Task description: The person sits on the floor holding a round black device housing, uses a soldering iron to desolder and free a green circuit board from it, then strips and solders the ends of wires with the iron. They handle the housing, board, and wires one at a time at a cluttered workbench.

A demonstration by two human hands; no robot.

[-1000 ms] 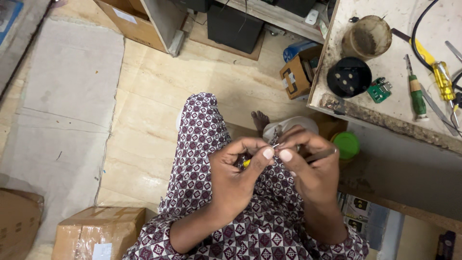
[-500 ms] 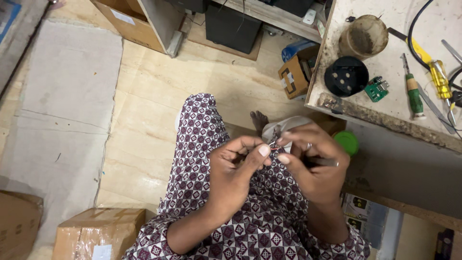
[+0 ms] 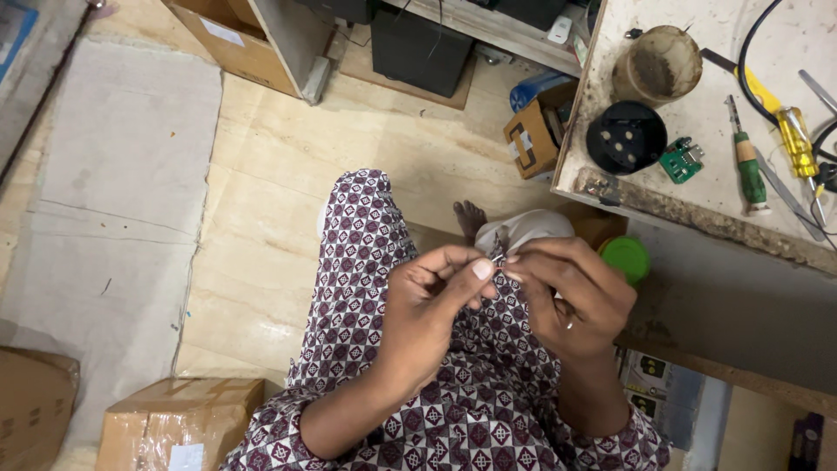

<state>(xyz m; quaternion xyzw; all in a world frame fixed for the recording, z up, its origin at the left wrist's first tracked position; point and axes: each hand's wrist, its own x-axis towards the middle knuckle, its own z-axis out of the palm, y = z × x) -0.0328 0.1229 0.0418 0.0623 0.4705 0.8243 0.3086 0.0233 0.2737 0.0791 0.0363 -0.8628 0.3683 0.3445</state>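
Pale floor tiles lie under the seated person's lap, where a tiny metal part (image 3: 497,259), possibly a wire end, is pinched between the left hand (image 3: 433,305) and right hand (image 3: 571,292); work looks midway. Far right, a bench (image 3: 697,205) carries a green-handled screwdriver (image 3: 746,166).

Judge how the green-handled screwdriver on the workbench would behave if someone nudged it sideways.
The green-handled screwdriver looks round in the handle, so it would probably roll rather than slide. Its thin metal shaft suggests it is stiff. It lies near the workbench edge, so a hard nudge might send it off.
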